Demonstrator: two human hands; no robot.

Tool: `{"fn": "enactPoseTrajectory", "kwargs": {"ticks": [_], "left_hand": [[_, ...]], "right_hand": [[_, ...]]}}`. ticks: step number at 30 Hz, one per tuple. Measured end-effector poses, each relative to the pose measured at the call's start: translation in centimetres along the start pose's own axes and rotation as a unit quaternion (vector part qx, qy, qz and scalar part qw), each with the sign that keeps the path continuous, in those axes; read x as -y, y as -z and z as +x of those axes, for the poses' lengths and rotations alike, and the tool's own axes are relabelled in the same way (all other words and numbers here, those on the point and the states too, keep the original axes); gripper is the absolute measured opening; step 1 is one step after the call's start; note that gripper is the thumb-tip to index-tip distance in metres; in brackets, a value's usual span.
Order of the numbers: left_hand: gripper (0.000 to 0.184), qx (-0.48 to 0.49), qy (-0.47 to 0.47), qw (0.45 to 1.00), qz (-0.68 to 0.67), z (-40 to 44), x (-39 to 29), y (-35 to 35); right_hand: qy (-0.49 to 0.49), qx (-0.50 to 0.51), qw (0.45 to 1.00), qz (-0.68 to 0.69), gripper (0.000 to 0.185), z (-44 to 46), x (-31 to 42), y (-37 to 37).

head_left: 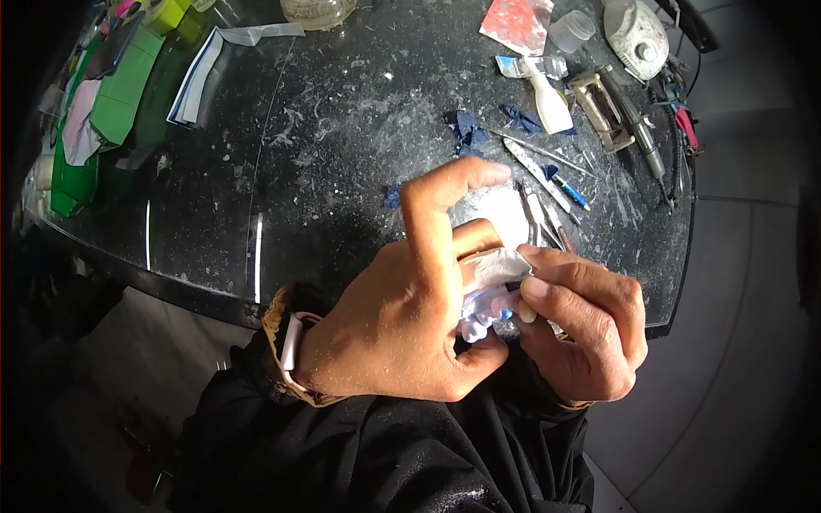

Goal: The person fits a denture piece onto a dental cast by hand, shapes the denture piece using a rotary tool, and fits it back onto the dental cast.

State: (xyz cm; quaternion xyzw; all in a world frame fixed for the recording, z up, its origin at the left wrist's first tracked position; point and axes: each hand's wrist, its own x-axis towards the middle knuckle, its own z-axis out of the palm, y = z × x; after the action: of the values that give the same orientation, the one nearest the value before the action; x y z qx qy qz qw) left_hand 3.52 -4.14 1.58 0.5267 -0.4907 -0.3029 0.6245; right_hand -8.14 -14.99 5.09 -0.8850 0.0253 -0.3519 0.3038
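My left hand (406,295) is wrapped around a small dental model (486,309), its index finger raised and bent clear of it. The model has a whitish base, with tooth-like bumps on the side toward me. My right hand (590,321) pinches the model's right edge between fingers and thumb. Whether a smaller piece sits in that pinch is hidden by the fingertips. Just beyond the hands, a pile of white powder (505,212) lies on the dark bench (342,111).
Carving tools (537,171), a blue pen (571,191) and blue scraps (466,130) lie past my hands. A white bottle (550,103), a handpiece (631,120) and a white device (637,38) are at back right. Green boxes (124,90) stand left; a glass jar (318,10) is behind.
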Motion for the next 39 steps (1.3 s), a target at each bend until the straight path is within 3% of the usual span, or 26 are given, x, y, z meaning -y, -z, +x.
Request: {"fn": "enactPoseTrajectory", "kwargs": {"ticks": [26,35,39], "left_hand": [[0.09,-0.033,-0.007,0.999,0.042,0.1,-0.5,-0.6],[0.092,0.005,-0.005,1.0,0.01,-0.4,-0.2,-0.5],[0.088,-0.01,-0.054,0.998,0.034,-0.6,0.0,-0.6]], "right_hand": [[-0.018,0.028,0.999,0.023,0.035,0.0,-0.7,0.6],[0.041,-0.038,0.997,0.051,0.023,0.0,-1.0,-0.2],[0.095,0.029,0.992,0.073,0.033,-0.4,-0.9,0.4]]}}
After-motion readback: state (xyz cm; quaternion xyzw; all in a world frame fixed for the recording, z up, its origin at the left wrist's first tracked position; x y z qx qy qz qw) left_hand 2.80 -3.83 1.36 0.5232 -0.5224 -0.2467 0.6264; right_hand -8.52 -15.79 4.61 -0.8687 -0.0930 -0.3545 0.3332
